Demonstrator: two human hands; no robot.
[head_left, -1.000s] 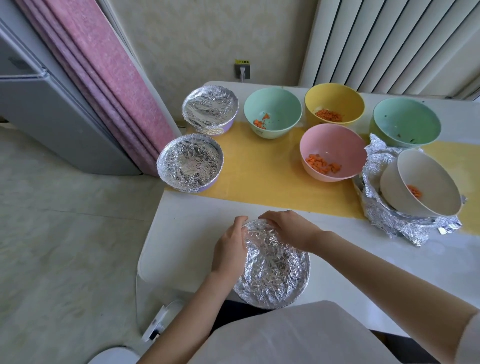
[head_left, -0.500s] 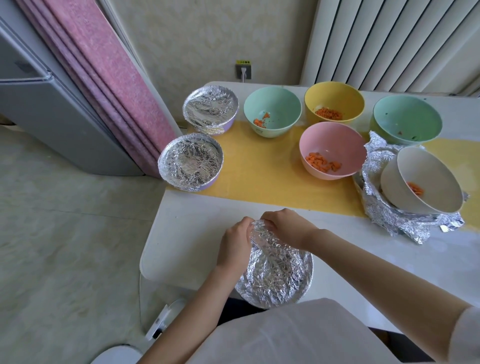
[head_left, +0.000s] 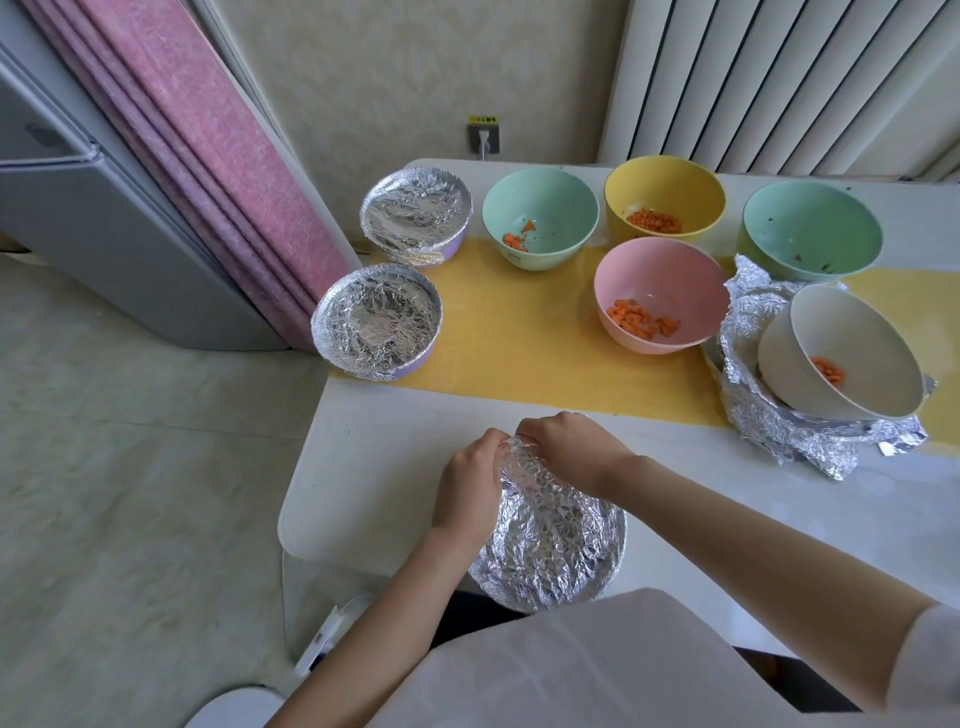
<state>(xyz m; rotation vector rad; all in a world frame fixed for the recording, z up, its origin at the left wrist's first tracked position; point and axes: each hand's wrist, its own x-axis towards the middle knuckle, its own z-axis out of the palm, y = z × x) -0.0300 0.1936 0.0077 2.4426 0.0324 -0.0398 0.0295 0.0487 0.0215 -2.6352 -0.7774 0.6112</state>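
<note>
The foil-covered bowl (head_left: 550, 545) stands at the near edge of the table (head_left: 374, 467), just in front of the person. The left hand (head_left: 467, 491) and right hand (head_left: 571, 452) both pinch the foil (head_left: 524, 470) bunched at the far rim, fingers curled on it. The step, seemingly loosening the cover, goes best with small, even pulls around the rim, lest the thin sheet tear.

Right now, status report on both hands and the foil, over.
Left hand, right hand: both pinching foil cover at its far edge. Foil cover crumpled, at near edge of table. Pink bowl and others stand clear beyond.
</note>
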